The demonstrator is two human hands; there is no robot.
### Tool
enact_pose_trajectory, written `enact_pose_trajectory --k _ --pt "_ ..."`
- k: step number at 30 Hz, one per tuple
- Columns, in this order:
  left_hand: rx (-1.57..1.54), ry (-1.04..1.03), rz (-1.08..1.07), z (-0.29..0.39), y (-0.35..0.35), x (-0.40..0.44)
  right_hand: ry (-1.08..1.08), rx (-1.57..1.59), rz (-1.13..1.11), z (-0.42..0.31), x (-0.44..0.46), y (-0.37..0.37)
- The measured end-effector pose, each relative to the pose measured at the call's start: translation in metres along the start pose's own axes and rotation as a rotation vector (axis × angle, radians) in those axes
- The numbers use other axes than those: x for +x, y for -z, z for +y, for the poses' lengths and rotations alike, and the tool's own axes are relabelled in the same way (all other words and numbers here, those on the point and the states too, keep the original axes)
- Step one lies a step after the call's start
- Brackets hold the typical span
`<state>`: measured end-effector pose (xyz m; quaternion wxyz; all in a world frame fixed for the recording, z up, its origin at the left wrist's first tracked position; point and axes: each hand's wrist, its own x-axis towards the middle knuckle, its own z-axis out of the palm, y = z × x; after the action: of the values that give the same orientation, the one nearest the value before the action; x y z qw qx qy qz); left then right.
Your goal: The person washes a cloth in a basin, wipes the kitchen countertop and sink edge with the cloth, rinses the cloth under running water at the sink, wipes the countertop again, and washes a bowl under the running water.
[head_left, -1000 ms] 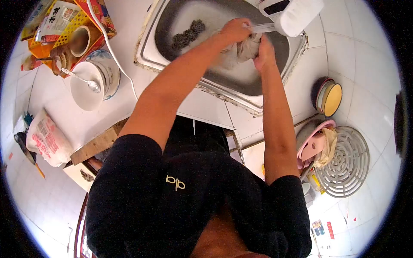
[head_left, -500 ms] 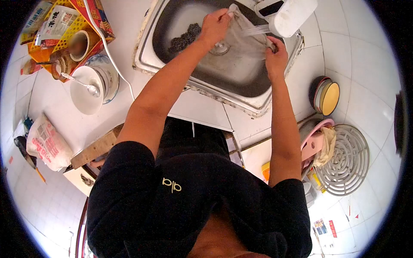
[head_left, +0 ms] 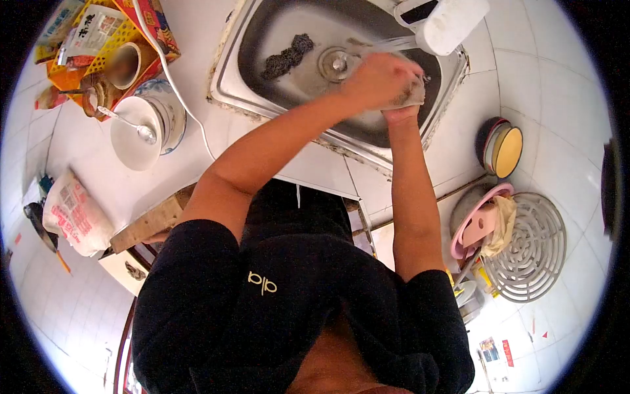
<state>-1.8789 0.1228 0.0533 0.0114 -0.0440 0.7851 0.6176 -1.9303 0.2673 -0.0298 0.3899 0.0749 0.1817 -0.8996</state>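
Head view. Person at the sink [head_left: 367, 157], both hands over the basin near its right edge. Cloth [head_left: 415, 97] bunched between them. Left hand [head_left: 384, 82] on top, badly blurred; I can't tell if its fingers are open or closed. Right hand [head_left: 400, 113] beneath, cloth against it; fingers mostly covered, grip not readable from here. Tap [head_left: 453, 26] at the far right corner, a thin stream of water [head_left: 394, 44] running just beyond the left hand. Drain [head_left: 336, 64] farther left, dark scrubber [head_left: 287, 58] on the basin floor toward the left edge. Counter [head_left: 216, 131], left of the sink: white cord [head_left: 174, 84], then a bowl [head_left: 136, 148] with a spoon [head_left: 146, 134] in it.
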Motion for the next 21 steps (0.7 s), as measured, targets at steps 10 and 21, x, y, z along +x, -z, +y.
enact_pose_trajectory --k 10,21 --pt "-0.477 0.434 -0.065 -0.111 0.028 0.024 -0.001 -0.407 0.114 -0.026 -0.005 -0.027" --pt "0.051 -0.257 0.359 -0.057 -0.078 0.001 -0.235 0.016 -0.058 -0.005 0.006 0.057"
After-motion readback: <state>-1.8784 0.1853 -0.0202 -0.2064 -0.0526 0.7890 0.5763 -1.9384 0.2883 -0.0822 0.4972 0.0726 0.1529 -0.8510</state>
